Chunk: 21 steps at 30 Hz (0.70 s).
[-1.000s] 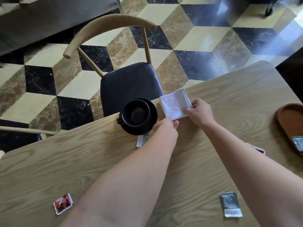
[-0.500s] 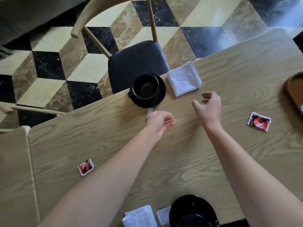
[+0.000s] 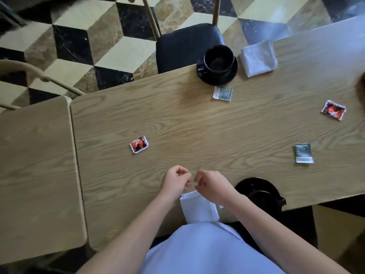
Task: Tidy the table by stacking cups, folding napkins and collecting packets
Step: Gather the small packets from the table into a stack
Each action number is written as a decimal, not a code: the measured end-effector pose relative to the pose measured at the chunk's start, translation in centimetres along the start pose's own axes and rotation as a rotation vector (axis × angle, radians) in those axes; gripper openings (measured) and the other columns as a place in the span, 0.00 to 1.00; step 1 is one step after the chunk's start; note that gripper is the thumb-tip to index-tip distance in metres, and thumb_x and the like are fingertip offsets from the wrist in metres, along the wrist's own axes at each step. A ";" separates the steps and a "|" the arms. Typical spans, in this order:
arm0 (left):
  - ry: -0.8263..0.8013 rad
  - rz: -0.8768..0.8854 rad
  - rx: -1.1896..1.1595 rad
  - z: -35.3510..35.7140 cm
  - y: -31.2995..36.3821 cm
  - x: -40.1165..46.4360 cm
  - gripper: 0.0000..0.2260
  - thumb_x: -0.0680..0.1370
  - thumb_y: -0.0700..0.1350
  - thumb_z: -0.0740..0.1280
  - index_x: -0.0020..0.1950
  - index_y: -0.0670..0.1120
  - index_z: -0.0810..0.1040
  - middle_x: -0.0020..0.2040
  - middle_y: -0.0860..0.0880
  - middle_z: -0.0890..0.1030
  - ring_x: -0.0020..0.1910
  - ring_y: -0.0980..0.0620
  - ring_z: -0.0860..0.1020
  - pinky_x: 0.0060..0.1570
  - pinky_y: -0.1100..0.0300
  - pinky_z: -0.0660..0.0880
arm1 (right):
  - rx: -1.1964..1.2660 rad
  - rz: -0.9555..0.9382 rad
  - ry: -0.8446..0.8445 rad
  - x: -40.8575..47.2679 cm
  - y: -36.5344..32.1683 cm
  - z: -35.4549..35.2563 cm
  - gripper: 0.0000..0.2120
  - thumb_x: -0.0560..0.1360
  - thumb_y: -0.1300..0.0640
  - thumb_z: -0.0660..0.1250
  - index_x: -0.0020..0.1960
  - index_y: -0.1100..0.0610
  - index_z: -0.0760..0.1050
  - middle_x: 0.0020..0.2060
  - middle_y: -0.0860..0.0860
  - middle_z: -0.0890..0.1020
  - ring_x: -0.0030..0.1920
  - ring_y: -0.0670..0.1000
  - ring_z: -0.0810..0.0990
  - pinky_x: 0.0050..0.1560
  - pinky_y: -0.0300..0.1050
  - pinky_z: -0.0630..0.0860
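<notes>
My left hand and my right hand hover close together near the table's front edge, fingers curled, nothing visibly held. Just under my wrists lies a white napkin. A black cup on a saucer stands to its right. At the far edge, another black cup on a saucer sits beside a folded white napkin. Loose packets lie about: a grey one by the far saucer, a red one at left, a red one and a grey one at right.
The wooden table abuts a second table on the left. A black-seated chair stands behind the far cup. A brown tray edge shows at the right border. Another chair frame is at far left.
Both hands let go of the far folded napkin and drew back to the near edge, now over the near napkin. The view tilted down and back.
</notes>
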<state>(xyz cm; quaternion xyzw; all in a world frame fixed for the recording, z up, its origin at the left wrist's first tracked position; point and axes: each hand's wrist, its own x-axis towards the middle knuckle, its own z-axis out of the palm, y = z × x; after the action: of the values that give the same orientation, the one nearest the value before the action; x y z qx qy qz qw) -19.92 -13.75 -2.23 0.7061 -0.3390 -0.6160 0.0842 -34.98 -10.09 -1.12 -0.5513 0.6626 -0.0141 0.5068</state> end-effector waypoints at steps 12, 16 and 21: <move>0.485 0.352 0.600 -13.9 2.8 6.4 0.09 0.73 0.38 0.67 0.50 0.47 0.81 0.54 0.43 0.79 0.55 0.39 0.77 0.49 0.53 0.74 | -0.496 0.149 0.171 1.3 -0.1 1.8 0.14 0.74 0.59 0.63 0.57 0.48 0.78 0.54 0.50 0.82 0.56 0.56 0.79 0.47 0.46 0.66; 0.502 0.441 0.809 -14.0 2.6 8.6 0.11 0.73 0.42 0.71 0.55 0.47 0.80 0.58 0.43 0.75 0.59 0.38 0.72 0.56 0.48 0.73 | -0.664 0.210 0.192 -1.4 3.4 1.9 0.09 0.74 0.49 0.67 0.54 0.47 0.79 0.52 0.48 0.78 0.58 0.55 0.73 0.53 0.51 0.65; 0.500 0.404 0.836 -13.2 3.0 10.3 0.15 0.76 0.47 0.71 0.60 0.43 0.78 0.62 0.41 0.75 0.62 0.38 0.71 0.62 0.49 0.67 | -0.645 0.184 0.171 -2.3 4.9 2.3 0.14 0.70 0.50 0.68 0.56 0.44 0.78 0.56 0.46 0.73 0.60 0.53 0.69 0.57 0.51 0.62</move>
<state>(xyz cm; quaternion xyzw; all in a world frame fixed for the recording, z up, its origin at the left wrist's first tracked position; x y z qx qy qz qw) -8.73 -25.96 -5.98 0.7252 -0.6548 -0.2126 -0.0092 -37.18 -5.22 -3.60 -0.6178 0.7200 0.1958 0.2482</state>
